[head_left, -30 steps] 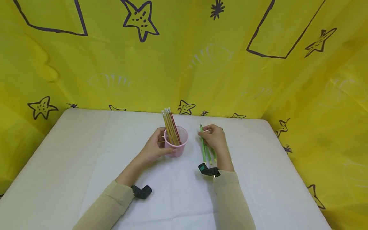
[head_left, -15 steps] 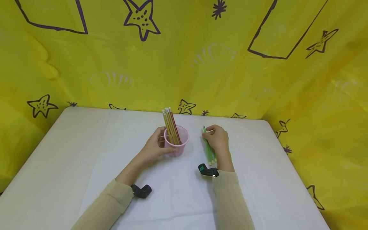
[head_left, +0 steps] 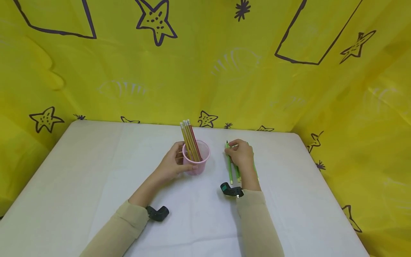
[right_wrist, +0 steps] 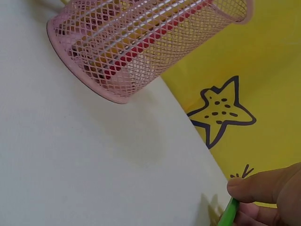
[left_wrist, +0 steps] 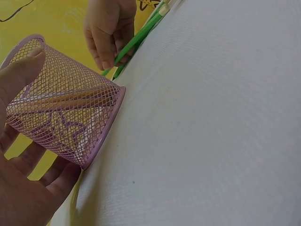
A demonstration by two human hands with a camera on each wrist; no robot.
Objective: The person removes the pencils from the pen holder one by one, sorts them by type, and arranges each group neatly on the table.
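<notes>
My left hand (head_left: 171, 164) holds a pink mesh pencil cup (head_left: 196, 167), its thumb on the near side and the fingers round the left. Several yellow pencils (head_left: 190, 144) and a red one lean in the cup, eraser ends up. Right of it, my right hand (head_left: 242, 154) pinches a green pencil (head_left: 229, 169) between thumb and fingers, dark tip pointing away. In the right wrist view the thumb presses on this green pencil (right_wrist: 229, 213). More green pencils (head_left: 238, 174) lie under and beside that hand, partly hidden by it.
A white cloth covers the table (head_left: 128, 171). Behind and at the sides hangs a yellow curtain (head_left: 199, 71) with drawn stars. Black wrist cameras (head_left: 158, 213) sit at both sleeve cuffs.
My right hand shifts slightly right, then a little back left with the pinched pencil. The green pencils, bunched half a second ago, now lie more spread. My left hand and cup stay put.
</notes>
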